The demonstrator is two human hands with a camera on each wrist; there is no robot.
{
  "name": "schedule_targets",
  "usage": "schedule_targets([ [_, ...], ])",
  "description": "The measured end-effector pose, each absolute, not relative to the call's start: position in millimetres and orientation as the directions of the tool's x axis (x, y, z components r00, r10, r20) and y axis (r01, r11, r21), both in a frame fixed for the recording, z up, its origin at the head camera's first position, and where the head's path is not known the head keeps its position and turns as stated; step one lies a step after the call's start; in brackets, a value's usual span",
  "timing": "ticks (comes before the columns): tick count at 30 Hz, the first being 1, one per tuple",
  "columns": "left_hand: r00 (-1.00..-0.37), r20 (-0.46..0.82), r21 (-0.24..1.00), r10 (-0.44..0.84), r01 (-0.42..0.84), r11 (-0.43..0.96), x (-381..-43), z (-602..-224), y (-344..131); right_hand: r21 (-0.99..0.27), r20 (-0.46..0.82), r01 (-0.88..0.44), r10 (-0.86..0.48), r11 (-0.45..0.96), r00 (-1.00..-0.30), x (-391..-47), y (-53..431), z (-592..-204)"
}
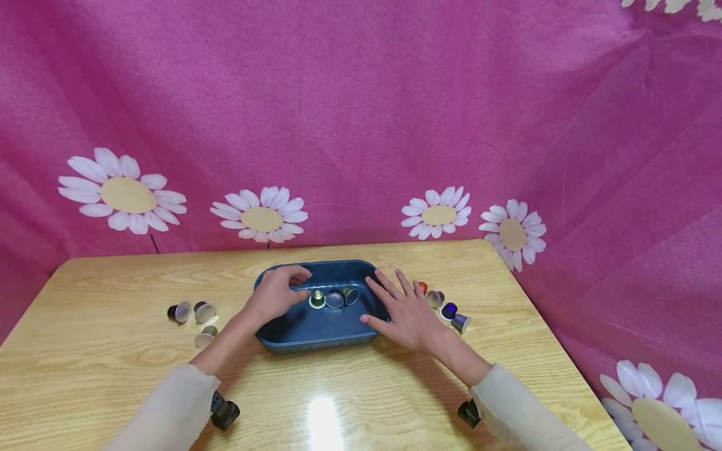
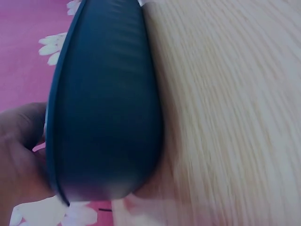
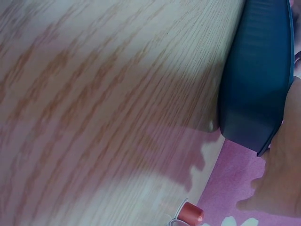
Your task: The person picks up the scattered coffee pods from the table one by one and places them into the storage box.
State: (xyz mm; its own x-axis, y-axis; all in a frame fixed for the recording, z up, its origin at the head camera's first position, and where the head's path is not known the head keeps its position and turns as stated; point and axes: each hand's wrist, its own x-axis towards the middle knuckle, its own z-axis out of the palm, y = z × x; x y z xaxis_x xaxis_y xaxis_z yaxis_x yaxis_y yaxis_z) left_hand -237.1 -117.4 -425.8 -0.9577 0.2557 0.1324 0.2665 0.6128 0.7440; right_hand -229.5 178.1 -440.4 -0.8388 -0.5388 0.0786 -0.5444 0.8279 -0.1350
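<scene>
A dark blue rectangular tray (image 1: 316, 341) stands on the table, with three coffee capsules inside: a green-gold one (image 1: 318, 299) bottom-up, a second (image 1: 334, 300) showing its pale lid, and a tilted one (image 1: 351, 295). Over the tray's left part hovers my left hand (image 1: 275, 293), fingers loosely bent, thumb tip close to the green-gold capsule but with a gap visible between thumb and fingers. My right hand (image 1: 408, 316) reaches over the tray's right rim with fingers spread, holding nothing. In the left wrist view the tray wall (image 2: 103, 103) hides part of the left hand (image 2: 21, 150).
Three capsules lie left of the tray, including a dark one (image 1: 179, 312) and an olive one (image 1: 207, 336). Right of it are several more: a red one (image 3: 191, 214), a blue one (image 1: 449, 311) and a purple one (image 1: 461, 322). A flowered pink cloth (image 1: 350, 138) hangs behind the table.
</scene>
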Motion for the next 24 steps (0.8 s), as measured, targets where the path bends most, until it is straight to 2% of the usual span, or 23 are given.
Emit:
schedule_targets([
  [11, -0.942, 0.184, 0.774, 0.282, 0.315, 0.548, -226.2, -412.4, -150.2, -0.138, 0.077, -0.544, -0.539, 0.828, -0.839, -230.0, 178.7, -440.9],
  [20, -0.96, 0.178, 0.824, 0.216, 0.265, 0.501, -217.6, -406.2, -188.4, -0.142, 0.057, -0.533, -0.53, 0.834, -0.846, -230.1, 179.4, -441.5],
  [24, -0.966, 0.188, 0.816, 0.178, 0.254, 0.52, -212.0, -406.1, -204.2, -0.139, 0.07, -0.543, -0.538, 0.828, -0.84, -229.9, 179.1, -441.2],
])
